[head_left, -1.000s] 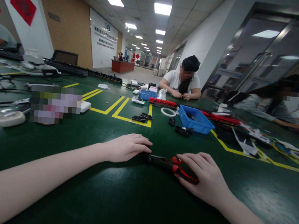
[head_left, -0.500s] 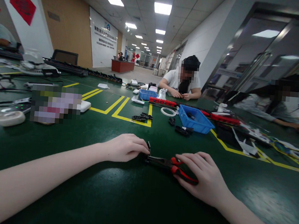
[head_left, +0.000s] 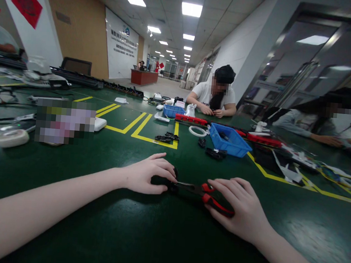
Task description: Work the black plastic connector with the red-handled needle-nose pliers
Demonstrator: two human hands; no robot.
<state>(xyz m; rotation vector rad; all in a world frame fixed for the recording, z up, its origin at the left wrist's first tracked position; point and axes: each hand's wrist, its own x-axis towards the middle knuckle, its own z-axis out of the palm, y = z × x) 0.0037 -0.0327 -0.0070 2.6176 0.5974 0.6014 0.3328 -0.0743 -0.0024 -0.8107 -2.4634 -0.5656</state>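
Note:
My right hand is closed around the red and black handles of a pair of long-nose pliers, whose jaws point left. At the tips of the jaws is a small black part, dark against the green table. My left hand holds this part between thumb and fingertips, with a gap between thumb and fingers behind it. The part's exact shape is hard to make out. Both hands are low over the table.
Ahead lie several black clips, more black parts, a white ring and a blue bin. On the left are a tape roll, a blurred-out item and cables. A person sits opposite; others sit right.
My left thumb has moved down and apart from the fingers, and the forefinger has shifted on the black part. The pliers have barely moved.

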